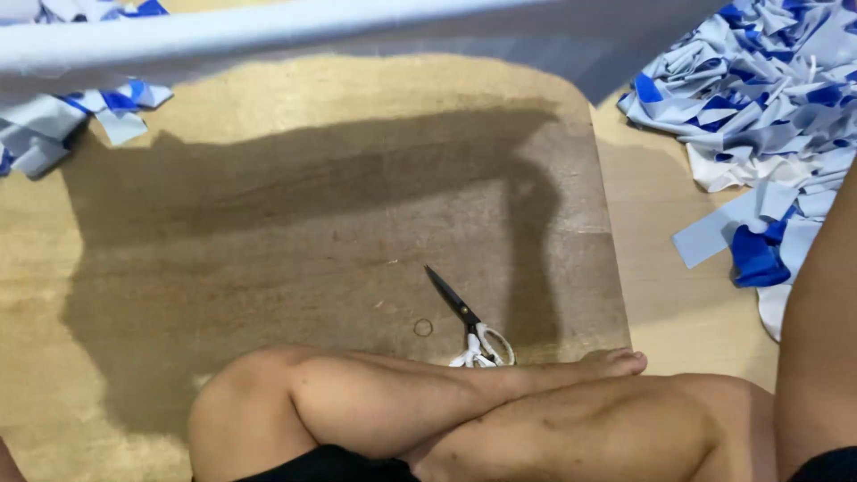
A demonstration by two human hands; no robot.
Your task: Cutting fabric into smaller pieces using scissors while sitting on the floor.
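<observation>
Neither of my hands shows in the head view. My right forearm point(817, 321) runs up the right edge and leaves the frame before the hand. A blurred white and blue fabric strip point(268, 31) stretches across the top, close to the camera; what holds it is out of view. Black-bladed scissors with white handles point(469, 321) lie shut on a worn wooden board point(312, 205), with the handles touching my crossed legs point(446, 411). A small dark ring point(423, 328) lies on the board just left of the scissors.
A heap of blue and white fabric strips point(759, 80) covers the floor at the upper right, beside the board's right edge. A few more scraps point(54, 125) lie at the upper left. The strip casts a dark shadow over the board.
</observation>
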